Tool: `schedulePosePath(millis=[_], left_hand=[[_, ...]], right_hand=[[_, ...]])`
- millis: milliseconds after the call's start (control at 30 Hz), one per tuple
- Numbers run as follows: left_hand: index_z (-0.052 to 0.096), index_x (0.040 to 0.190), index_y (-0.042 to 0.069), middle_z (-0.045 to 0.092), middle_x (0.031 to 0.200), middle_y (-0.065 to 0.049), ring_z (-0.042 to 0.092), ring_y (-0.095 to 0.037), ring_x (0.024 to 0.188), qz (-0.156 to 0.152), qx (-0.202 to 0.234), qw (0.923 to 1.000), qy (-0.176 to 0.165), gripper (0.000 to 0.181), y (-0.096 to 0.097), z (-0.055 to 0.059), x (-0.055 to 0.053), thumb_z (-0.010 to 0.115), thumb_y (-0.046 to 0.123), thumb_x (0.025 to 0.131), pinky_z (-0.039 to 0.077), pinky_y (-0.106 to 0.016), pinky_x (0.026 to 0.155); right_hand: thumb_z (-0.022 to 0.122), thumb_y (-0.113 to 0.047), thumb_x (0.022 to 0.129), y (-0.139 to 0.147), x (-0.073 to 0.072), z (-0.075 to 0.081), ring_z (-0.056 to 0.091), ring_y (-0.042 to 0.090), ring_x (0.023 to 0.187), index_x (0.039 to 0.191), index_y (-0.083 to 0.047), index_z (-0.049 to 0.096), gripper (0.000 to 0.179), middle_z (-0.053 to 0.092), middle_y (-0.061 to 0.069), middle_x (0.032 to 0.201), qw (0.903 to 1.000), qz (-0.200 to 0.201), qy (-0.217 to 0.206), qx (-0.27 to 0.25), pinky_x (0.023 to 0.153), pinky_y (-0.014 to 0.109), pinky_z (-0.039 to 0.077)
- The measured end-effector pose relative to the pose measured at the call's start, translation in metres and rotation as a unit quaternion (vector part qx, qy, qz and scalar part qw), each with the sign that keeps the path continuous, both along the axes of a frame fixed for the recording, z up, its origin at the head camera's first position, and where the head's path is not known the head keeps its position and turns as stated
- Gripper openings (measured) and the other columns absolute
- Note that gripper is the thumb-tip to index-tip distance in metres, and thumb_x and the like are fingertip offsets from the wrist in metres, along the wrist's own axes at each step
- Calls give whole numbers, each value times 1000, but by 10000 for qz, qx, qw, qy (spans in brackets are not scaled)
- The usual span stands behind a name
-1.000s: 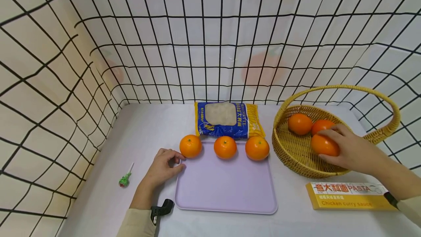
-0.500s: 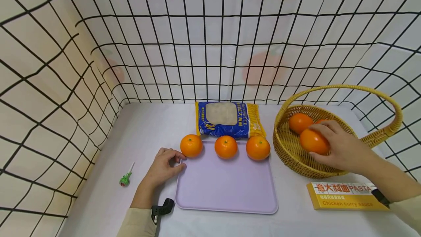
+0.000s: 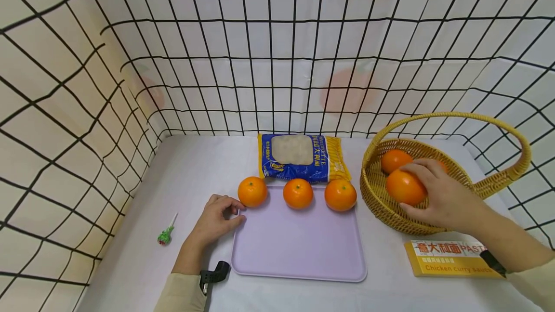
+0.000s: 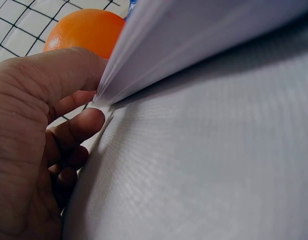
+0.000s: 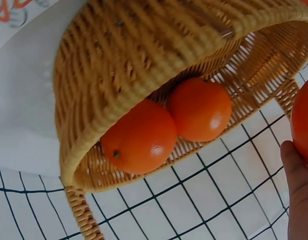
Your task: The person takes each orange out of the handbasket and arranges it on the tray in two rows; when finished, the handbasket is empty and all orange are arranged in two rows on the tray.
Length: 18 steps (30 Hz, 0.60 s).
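Observation:
In the head view, my right hand [image 3: 451, 201] grips an orange [image 3: 406, 187] over the basket's open top, thumb below and fingers on top. Inside the wicker basket [image 3: 390, 213] lie two more oranges, a left one [image 3: 395, 161] and one mostly behind my hand. My left hand [image 3: 217, 221] rests at the left edge of the lilac tray [image 3: 299, 249], fingers loosely bent. In the left wrist view, its thumb [image 4: 79, 72] touches the tray's rim. Three oranges sit in a row along the tray's far edge: left [image 3: 252, 191], middle [image 3: 297, 193] and right [image 3: 340, 195].
A blue and yellow pasta bag [image 3: 299, 158] lies behind the tray. Near the right forearm lies a yellow pasta box [image 3: 451, 266]. At far left is a green-wrapped lollipop [image 3: 165, 236]. The basket's tall handle [image 3: 459, 115] arches over it, and black wire mesh [image 3: 295, 61] encloses the table.
My right hand has lifted the orange inside the basket and carried it left, toward the basket's left rim. The left hand and the three oranges on the tray have stayed put.

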State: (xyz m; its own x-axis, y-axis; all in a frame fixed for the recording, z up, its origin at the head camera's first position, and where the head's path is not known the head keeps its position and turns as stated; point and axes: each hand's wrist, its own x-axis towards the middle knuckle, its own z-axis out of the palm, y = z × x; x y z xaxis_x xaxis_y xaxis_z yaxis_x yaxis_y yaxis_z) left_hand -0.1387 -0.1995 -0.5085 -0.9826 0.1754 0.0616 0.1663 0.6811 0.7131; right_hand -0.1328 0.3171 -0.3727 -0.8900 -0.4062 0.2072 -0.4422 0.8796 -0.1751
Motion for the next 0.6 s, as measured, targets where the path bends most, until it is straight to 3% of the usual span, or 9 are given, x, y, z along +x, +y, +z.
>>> schedulePosePath(millis=[200, 467, 533, 600], left_hand=[[72, 94, 24, 58, 83, 10, 45, -16, 100, -27, -16, 10000, 73, 20, 0, -1, 0, 85, 18, 80, 37, -37, 88], [72, 94, 24, 59, 83, 9, 45, -16, 101, -24, -10, 10000, 21, 20, 0, 0, 0, 84, 18, 81, 37, -37, 89], [72, 94, 24, 59, 83, 9, 45, -17, 101, -25, -3, 10000, 14, 19, 0, 0, 0, 84, 18, 81, 37, -37, 89], [72, 94, 24, 59, 83, 9, 45, -17, 101, -26, -6, 10000, 12, 19, 0, 0, 0, 84, 18, 81, 37, -38, 90]], right_hand=[[92, -31, 69, -9, 3, 0, 65, 32, 95, 136, -13, 46, 83, 50, 16, 134, 9991, 375, 130, -151, 71, 53, 60], [94, -28, 65, -28, 8, -1, 63, 31, 112, 137, -13, 49, 86, 56, 10, 138, 9964, 704, 363, -294, 86, 55, 57], [95, -29, 64, -32, 10, -2, 62, 29, 116, 139, -16, 50, 89, 55, 7, 142, 9959, 738, 416, -318, 96, 40, 56], [96, -27, 62, -36, 11, -3, 60, 26, 120, 141, -17, 50, 91, 55, 4, 144, 9943, 856, 478, -417, 106, 21, 46]])
